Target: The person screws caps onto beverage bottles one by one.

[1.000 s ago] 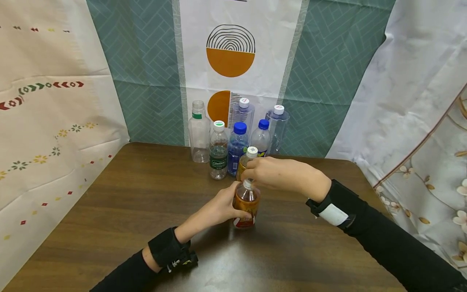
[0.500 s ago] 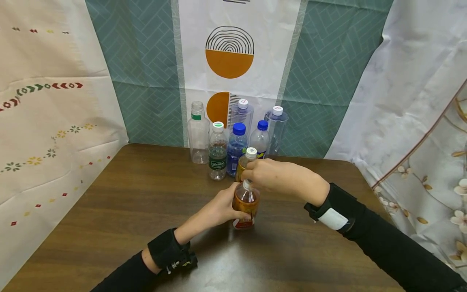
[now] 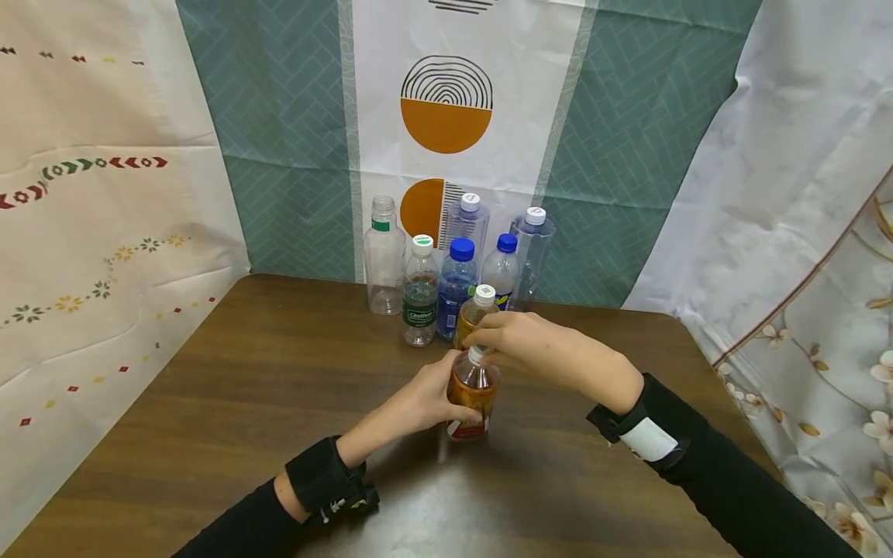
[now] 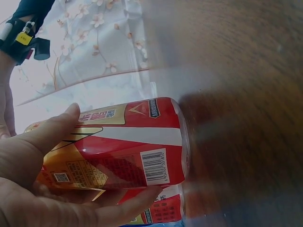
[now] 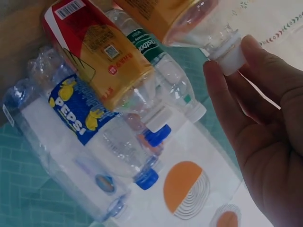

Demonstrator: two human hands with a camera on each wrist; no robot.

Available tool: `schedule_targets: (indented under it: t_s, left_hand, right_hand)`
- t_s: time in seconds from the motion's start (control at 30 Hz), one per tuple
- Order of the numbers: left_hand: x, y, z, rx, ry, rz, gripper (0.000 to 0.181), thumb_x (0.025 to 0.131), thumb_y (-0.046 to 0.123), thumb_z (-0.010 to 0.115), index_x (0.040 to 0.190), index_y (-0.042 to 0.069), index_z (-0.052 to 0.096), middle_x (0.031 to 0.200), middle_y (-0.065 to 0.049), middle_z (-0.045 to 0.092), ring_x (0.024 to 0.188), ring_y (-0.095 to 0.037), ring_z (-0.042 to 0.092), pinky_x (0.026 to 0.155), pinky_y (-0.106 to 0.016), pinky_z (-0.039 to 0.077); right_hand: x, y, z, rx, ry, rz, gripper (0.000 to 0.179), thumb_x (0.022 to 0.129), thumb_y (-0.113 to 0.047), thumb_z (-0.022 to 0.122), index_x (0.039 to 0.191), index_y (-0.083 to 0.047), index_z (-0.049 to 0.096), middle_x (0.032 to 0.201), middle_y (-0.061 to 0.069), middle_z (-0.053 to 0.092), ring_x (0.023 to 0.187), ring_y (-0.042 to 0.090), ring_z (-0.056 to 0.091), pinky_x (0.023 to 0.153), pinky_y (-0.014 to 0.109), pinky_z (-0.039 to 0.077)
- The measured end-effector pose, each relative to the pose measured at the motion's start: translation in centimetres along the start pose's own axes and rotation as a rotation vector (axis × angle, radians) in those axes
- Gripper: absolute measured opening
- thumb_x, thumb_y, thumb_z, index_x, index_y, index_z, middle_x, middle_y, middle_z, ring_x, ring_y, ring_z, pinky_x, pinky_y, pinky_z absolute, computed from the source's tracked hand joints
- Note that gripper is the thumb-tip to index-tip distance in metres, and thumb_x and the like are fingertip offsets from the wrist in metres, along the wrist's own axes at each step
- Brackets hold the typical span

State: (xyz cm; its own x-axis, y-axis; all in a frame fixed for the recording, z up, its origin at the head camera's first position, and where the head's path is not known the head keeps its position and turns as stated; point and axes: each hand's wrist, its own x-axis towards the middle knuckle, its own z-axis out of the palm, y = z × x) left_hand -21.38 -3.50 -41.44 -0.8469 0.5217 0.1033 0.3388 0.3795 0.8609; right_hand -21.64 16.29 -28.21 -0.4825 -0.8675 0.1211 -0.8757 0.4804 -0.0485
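A clear plastic bottle [image 3: 474, 385] with an orange, gold and red label stands upright on the table. My left hand [image 3: 421, 397] grips its body, the thumb lying across the label. Over its top, my right hand [image 3: 551, 350] pinches the white cap [image 5: 229, 56] between thumb and fingertip, as the right wrist view shows. The cap sits at the bottle's mouth; whether it is loose I cannot tell. In the left wrist view the label's barcode [image 4: 155, 166] faces the camera. Right behind stands a second bottle [image 3: 469, 322] with a similar label, partly hidden by my right hand.
Further back on the wooden table [image 3: 279, 372] stand a green-labelled bottle [image 3: 420, 306], a blue-capped blue bottle [image 3: 456, 291], a Pepsi bottle [image 5: 90, 113], a capless clear bottle [image 3: 385, 267] and two tall clear bottles with white caps. Patterned cloths [image 3: 286, 155] hang around the table.
My right hand has turned slightly at the cap, its wrist moving a little down and to the right. The left hand keeps its hold on the bottle. The head view has shifted a little.
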Motion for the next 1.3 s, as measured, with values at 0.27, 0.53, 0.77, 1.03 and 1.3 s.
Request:
schedule_targets:
  t_s: [0.27, 0.53, 0.77, 1.03, 1.3]
  left_hand:
    - [0.0, 0.1, 0.2, 0.011, 0.003, -0.007, 0.084, 0.08, 0.014, 0.089, 0.146, 0.0, 0.038, 0.135, -0.018, 0.061, 0.12, -0.032, 0.063, 0.1, -0.048, 0.052]
    - [0.0, 0.1, 0.2, 0.016, 0.007, 0.015, 0.084, 0.079, 0.013, 0.089, 0.145, 0.0, 0.04, 0.135, -0.018, 0.061, 0.119, -0.032, 0.063, 0.1, -0.048, 0.053]
    - [0.1, 0.0, 0.1, -0.002, 0.006, 0.006, 0.087, 0.079, 0.014, 0.089, 0.148, 0.0, 0.037, 0.138, -0.019, 0.059, 0.122, -0.033, 0.062, 0.102, -0.05, 0.051]
    - [0.1, 0.0, 0.1, 0.009, 0.013, 0.004, 0.087, 0.078, 0.013, 0.09, 0.147, 0.0, 0.038, 0.138, -0.019, 0.059, 0.122, -0.034, 0.062, 0.103, -0.051, 0.051]
    - [0.2, 0.1, 0.1, 0.02, 0.015, 0.016, 0.087, 0.078, 0.013, 0.09, 0.146, 0.0, 0.039, 0.137, -0.019, 0.06, 0.122, -0.033, 0.062, 0.103, -0.05, 0.051]
  right_hand:
    - [-1.6, 0.3, 2.5, 0.091, 0.204, 0.041, 0.031, 0.093, -0.008, 0.074, 0.123, -0.002, 0.069, 0.118, 0.01, 0.07, 0.106, 0.025, 0.068, 0.088, 0.037, 0.059]
    - [-3.6, 0.0, 6.3, 0.181, 0.51, 0.119, 0.037, 0.092, -0.004, 0.074, 0.128, -0.007, 0.067, 0.123, 0.007, 0.069, 0.112, 0.023, 0.067, 0.089, 0.038, 0.059]
    - [-4.7, -0.1, 7.7, 0.212, 0.59, 0.196, 0.043, 0.091, -0.005, 0.075, 0.133, -0.012, 0.066, 0.121, 0.004, 0.07, 0.109, 0.021, 0.068, 0.084, 0.037, 0.06]
    - [-6.0, 0.3, 9.1, 0.243, 0.559, 0.282, 0.035, 0.093, -0.008, 0.073, 0.128, -0.009, 0.068, 0.12, 0.003, 0.071, 0.106, 0.019, 0.069, 0.081, 0.036, 0.06]
    - [-6.9, 1.6, 11.8, 0.254, 0.466, 0.333, 0.034, 0.092, -0.007, 0.075, 0.125, -0.005, 0.068, 0.117, 0.008, 0.071, 0.1, 0.023, 0.07, 0.077, 0.036, 0.061]
